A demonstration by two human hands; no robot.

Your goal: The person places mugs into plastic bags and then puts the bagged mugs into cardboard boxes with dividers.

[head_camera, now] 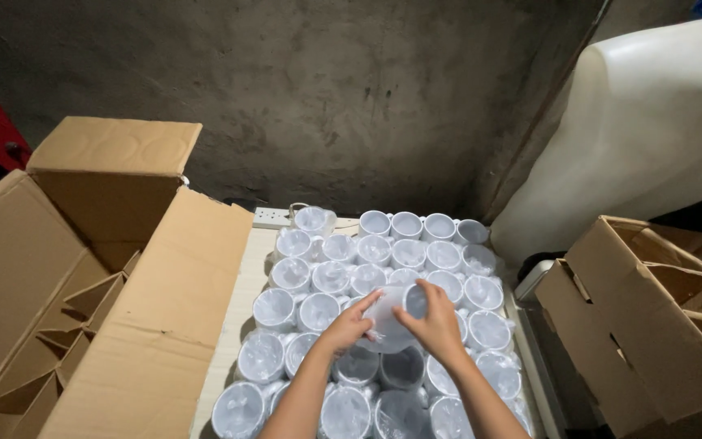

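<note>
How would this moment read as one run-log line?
left hand: holds white plastic-wrapped mug | right hand: holds same mug | below: rows of wrapped white mugs | left: open brown cardboard box

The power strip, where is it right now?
In the head view the white power strip lies at the table's far edge against the wall, between the big open cardboard box on the left and the farthest wrapped mugs.

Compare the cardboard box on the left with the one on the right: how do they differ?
The left box is bigger in view, and cardboard dividers show inside; the right box shows none. The left box touches the table of wrapped cups; the right box stands apart. Both are brown with open flaps.
</note>
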